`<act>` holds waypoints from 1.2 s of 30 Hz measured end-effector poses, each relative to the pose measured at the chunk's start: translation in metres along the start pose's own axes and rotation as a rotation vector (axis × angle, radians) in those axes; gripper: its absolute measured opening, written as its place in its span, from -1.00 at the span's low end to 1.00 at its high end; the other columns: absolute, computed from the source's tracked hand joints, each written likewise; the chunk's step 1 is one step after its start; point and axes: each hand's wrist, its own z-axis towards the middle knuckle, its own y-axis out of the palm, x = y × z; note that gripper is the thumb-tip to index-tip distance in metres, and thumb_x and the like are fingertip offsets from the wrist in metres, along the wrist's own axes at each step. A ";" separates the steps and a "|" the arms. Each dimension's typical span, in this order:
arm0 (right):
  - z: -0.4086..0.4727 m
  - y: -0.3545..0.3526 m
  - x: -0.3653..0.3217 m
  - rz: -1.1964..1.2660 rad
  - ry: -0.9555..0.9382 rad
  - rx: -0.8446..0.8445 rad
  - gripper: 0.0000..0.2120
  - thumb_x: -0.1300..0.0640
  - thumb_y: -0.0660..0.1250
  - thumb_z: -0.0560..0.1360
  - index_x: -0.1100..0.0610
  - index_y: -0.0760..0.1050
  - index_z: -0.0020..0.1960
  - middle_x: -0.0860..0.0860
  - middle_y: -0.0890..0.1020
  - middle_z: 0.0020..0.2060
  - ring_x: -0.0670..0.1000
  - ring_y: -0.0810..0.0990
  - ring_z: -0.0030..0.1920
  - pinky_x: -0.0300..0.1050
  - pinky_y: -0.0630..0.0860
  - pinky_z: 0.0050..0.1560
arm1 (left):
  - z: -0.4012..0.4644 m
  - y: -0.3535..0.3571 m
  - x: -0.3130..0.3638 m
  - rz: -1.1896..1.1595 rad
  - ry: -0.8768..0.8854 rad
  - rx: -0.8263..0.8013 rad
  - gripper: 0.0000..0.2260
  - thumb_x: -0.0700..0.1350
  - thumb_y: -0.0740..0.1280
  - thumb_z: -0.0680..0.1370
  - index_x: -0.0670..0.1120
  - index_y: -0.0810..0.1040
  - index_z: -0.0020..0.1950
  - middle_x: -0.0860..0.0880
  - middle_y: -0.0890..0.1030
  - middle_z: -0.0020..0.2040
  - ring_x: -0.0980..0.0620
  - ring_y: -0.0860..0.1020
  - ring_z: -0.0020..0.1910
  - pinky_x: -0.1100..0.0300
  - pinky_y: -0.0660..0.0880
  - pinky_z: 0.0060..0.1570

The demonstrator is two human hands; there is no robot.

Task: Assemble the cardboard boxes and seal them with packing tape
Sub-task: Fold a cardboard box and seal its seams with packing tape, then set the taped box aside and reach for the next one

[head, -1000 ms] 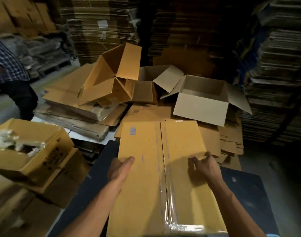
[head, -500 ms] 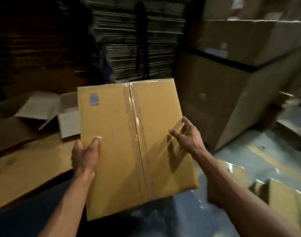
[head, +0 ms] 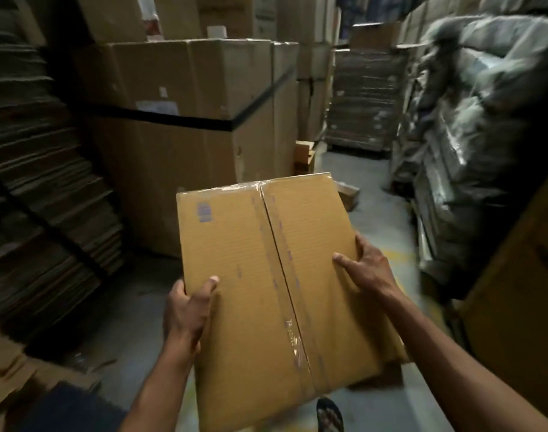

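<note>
1. The cardboard box (head: pixel 276 294) is held off the floor in front of the person, over a grey aisle floor (head: pixel 369 188), its taped face turned up toward the camera and tilted slightly.
2. A strip of clear packing tape (head: pixel 282 269) is seen running along the centre seam from far edge to near edge; the sealing of this face is judged complete.
3. The left hand (head: pixel 185 310) is clamped on the left edge, thumb lying on the top face, fingers wrapped under and out of view.
4. The right hand (head: pixel 364 269) is set at the right edge, thumb spread across the top face, fingers curled over the side. An opposed side grip of this kind is judged suited to carrying (the load is shared between both edges).
5. A large strapped carton (head: pixel 188 120) stands directly ahead; flattened cardboard stacks (head: pixel 42 188) line the left side.
6. Plastic-wrapped bundles (head: pixel 472 126) crowd the right side, narrowing the aisle.
7. A sandalled foot (head: pixel 329 414) is visible beneath the box's near edge; sight of the floor is partly blocked by the box, so a tripping risk is noted.
</note>
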 end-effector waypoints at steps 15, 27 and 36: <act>0.386 0.014 0.469 -0.331 0.775 -0.035 -0.42 -0.25 0.26 0.42 0.03 0.38 0.33 0.13 0.58 0.18 0.26 0.57 0.18 0.22 0.54 0.21 | 0.272 0.552 -0.243 0.393 -0.421 -0.473 -0.40 0.33 0.44 0.18 0.08 0.60 0.14 0.06 0.72 0.03 -0.06 0.67 -0.01 -0.12 0.62 0.12; 0.419 0.049 0.626 -0.534 0.777 -0.446 -0.35 -0.39 0.16 0.58 -0.19 0.22 0.60 0.25 0.01 0.62 0.37 0.07 0.59 0.46 0.24 0.47 | 0.277 0.700 -0.326 0.851 -0.122 -0.955 -0.14 -0.08 0.45 0.60 0.19 -0.08 0.69 -0.08 0.45 0.51 -0.13 0.54 0.32 0.05 0.49 0.27; 0.386 0.056 0.610 -0.478 0.764 -0.298 -0.36 -0.26 0.22 0.63 -0.04 0.20 0.62 0.20 0.12 0.62 0.32 0.19 0.56 0.39 0.33 0.43 | 0.274 0.636 -0.314 0.972 -0.140 -1.023 -0.25 0.02 0.42 0.59 0.06 0.11 0.69 -0.13 0.52 0.47 -0.14 0.51 0.41 0.07 0.44 0.33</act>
